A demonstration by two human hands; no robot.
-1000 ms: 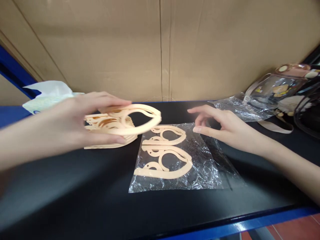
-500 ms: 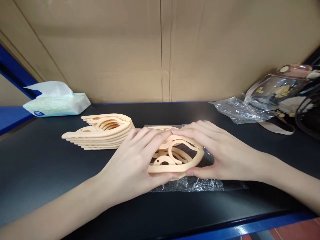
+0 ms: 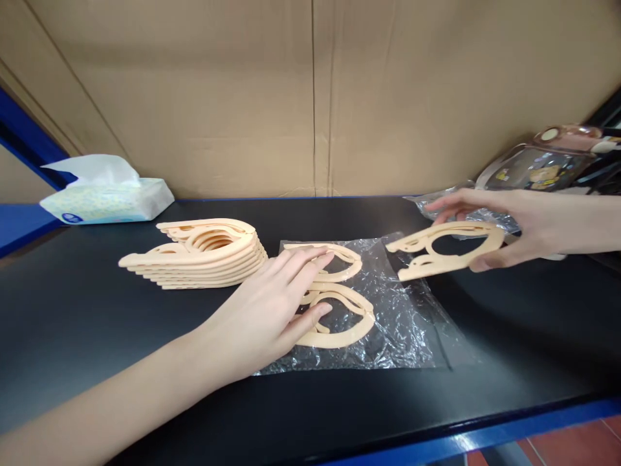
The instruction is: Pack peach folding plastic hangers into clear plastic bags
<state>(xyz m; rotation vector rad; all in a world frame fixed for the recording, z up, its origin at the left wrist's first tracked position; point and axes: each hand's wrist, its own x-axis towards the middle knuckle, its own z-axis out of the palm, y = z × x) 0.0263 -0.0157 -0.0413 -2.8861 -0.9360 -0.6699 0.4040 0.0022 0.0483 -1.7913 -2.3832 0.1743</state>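
The left hand [image 3: 272,304] is lying flat on the clear plastic bag [image 3: 388,317] in the middle of the black tabletop [image 3: 97,336], its fingers held straight and loosely together, the fingertips pressing on the two peach plastic hanger pieces [image 3: 339,304] lying on the bag, while the thumb is reaching out toward the nearer one. The right hand [image 3: 524,223] is hovering to the right and a little farther back — above the table — and is holding a single peach hanger piece [image 3: 446,249] by its right end, the thumb underneath and the fingers spread along its top edge. That piece is hanging in the air over the bag's far right corner, touching nothing else.

Just left of the bag a stack of the same peach pieces [image 3: 198,255] is resting on the table. Farther left, against the cardboard wall [image 3: 310,97], a tissue pack [image 3: 104,197] is sitting with a sheet sticking up; it is bearing a small blue oval logo too small to read. On the far right, crumpled clear wrap [image 3: 436,204] and a transparent bag with cartoon figures [image 3: 543,165] are lying — no legible writing there.
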